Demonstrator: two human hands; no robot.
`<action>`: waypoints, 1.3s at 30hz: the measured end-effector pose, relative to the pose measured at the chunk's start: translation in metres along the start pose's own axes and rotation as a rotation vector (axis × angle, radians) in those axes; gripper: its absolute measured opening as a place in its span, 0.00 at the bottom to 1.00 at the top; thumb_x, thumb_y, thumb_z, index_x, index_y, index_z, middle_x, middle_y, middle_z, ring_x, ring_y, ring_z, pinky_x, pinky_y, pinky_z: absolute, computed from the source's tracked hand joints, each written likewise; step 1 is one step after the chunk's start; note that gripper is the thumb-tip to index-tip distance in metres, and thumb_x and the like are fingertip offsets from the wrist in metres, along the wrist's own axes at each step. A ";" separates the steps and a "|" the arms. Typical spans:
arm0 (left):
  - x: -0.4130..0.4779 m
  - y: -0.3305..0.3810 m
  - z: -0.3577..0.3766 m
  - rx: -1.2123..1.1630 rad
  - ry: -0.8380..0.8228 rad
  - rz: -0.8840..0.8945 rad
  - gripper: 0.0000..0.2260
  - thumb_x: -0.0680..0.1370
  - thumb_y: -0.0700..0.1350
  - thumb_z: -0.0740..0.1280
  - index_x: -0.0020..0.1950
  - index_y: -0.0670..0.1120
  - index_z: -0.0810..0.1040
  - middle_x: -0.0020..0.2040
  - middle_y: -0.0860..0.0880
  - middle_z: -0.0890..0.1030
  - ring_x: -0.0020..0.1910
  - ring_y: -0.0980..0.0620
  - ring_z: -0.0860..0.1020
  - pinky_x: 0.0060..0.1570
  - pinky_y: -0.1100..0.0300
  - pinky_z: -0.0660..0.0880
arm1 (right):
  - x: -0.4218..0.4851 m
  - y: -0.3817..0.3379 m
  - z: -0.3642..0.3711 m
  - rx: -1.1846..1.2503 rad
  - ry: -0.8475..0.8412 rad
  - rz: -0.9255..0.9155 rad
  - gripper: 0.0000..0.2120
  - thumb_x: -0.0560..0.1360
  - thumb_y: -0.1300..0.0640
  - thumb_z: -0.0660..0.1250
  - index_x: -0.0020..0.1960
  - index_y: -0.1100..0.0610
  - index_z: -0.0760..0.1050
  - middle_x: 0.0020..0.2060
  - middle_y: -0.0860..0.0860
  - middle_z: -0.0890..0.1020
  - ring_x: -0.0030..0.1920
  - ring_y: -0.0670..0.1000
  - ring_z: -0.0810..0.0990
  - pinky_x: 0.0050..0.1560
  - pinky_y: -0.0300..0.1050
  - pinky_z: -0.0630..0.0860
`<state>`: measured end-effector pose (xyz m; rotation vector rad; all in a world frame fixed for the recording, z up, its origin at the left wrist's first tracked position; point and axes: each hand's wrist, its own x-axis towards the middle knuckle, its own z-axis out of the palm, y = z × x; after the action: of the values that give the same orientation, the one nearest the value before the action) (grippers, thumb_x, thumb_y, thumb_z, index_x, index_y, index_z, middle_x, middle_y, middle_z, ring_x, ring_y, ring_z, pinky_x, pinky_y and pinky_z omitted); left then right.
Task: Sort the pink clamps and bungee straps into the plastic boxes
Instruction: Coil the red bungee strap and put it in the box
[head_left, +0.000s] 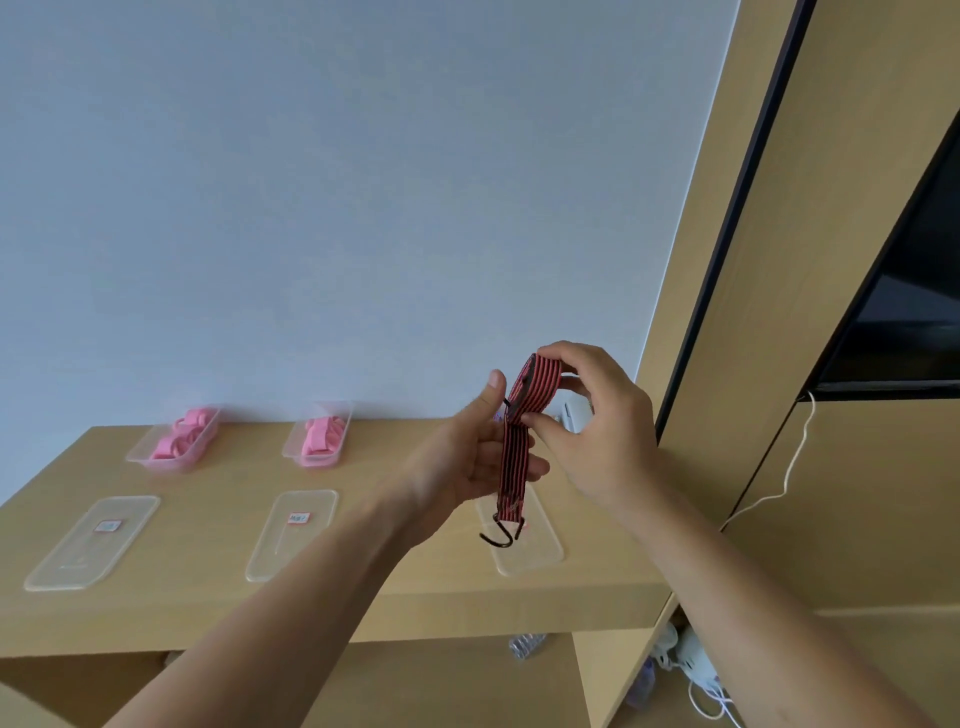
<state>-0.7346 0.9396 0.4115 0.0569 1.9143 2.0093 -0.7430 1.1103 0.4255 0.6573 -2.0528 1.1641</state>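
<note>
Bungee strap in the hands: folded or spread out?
Folded. The bungee strap bends over at the top in the right hand, its layers run together through the left hand, and both hooks dangle together below.

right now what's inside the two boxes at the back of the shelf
Pink clamps fill both the left box and the right box. They lie piled, so the lower ones and the box floors are covered.

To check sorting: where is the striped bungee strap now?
Head view, right of centre: the left hand and right hand hold the bungee strap above the shelf, hooks hanging before the rightmost lid.
</note>
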 end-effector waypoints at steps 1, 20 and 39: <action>0.000 0.001 -0.001 -0.027 -0.003 -0.013 0.43 0.72 0.78 0.59 0.64 0.40 0.81 0.54 0.39 0.87 0.56 0.42 0.86 0.61 0.46 0.78 | -0.002 0.001 0.002 -0.034 0.016 -0.024 0.24 0.64 0.70 0.79 0.57 0.59 0.78 0.51 0.49 0.82 0.52 0.49 0.80 0.55 0.40 0.76; 0.006 0.019 -0.007 -0.232 0.065 -0.009 0.20 0.78 0.64 0.69 0.48 0.47 0.84 0.42 0.47 0.82 0.39 0.46 0.82 0.43 0.51 0.80 | -0.042 0.016 0.020 -0.175 0.026 -0.295 0.10 0.72 0.63 0.76 0.53 0.57 0.83 0.58 0.47 0.83 0.56 0.52 0.77 0.63 0.40 0.70; 0.015 -0.006 -0.027 -0.317 0.111 0.091 0.06 0.81 0.45 0.71 0.48 0.43 0.85 0.49 0.42 0.86 0.50 0.41 0.86 0.50 0.45 0.85 | -0.067 0.006 0.023 0.368 -0.402 0.775 0.28 0.72 0.65 0.75 0.68 0.52 0.72 0.39 0.53 0.85 0.45 0.59 0.84 0.54 0.55 0.81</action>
<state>-0.7547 0.9182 0.3998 -0.0510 1.6571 2.3987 -0.7117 1.0995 0.3631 0.2526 -2.5601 2.0133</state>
